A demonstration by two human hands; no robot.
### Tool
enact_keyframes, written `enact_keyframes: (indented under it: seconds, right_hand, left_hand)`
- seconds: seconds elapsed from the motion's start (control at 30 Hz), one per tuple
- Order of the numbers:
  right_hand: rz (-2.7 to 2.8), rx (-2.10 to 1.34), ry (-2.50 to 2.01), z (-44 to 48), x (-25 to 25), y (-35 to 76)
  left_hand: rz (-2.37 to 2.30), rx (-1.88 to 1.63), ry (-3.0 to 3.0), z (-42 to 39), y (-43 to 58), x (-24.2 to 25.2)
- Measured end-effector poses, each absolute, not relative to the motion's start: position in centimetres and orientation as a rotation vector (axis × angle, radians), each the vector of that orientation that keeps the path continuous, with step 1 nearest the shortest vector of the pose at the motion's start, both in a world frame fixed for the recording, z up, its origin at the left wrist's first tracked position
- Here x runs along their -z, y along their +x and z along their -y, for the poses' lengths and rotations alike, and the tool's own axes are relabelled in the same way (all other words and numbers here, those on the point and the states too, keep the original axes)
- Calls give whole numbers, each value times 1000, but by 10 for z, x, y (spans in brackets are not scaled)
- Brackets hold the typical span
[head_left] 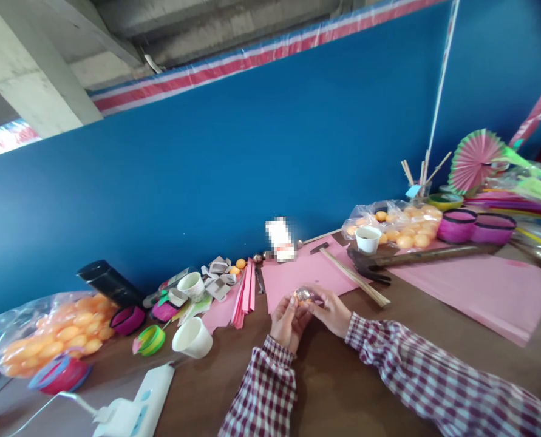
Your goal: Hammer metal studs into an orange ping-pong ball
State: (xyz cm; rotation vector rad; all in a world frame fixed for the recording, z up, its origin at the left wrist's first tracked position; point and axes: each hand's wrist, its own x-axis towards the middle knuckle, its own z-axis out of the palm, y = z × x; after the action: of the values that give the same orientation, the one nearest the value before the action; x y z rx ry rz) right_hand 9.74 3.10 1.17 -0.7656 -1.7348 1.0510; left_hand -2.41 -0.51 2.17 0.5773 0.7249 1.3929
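My left hand (287,320) and my right hand (331,311) meet over the brown table (343,388), both in checked sleeves. Their fingers close together round a small shiny, pale object (303,295) with a bit of orange showing; I cannot make out what it is. They are just in front of a pink paper sheet (292,276). A stack of pink paper strips (245,294) lies to the left of my hands, and a long wooden stick (354,277) lies to the right.
Left: a bag of orange balls (54,334), white cups (192,337), coloured rings (150,340), a white glue gun (136,409), a black cylinder (108,282). Right: a hammer (416,257), another bag of balls (402,227), pink bowls (475,226), paper fans (475,159), a large pink sheet (479,291). A blue wall stands behind.
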Motion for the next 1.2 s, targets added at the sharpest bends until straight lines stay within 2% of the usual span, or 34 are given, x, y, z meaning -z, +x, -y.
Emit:
enact_keyframes:
  seconds: [0.77, 1.2]
  right_hand:
    - [1889, -831, -690, -17, -29, 97]
    - [1821, -804, -728, -22, -19, 95]
  left_hand:
    - [-618, -1311, 649, 8, -16, -18]
    - [-653, -1359, 683, 5, -19, -22]
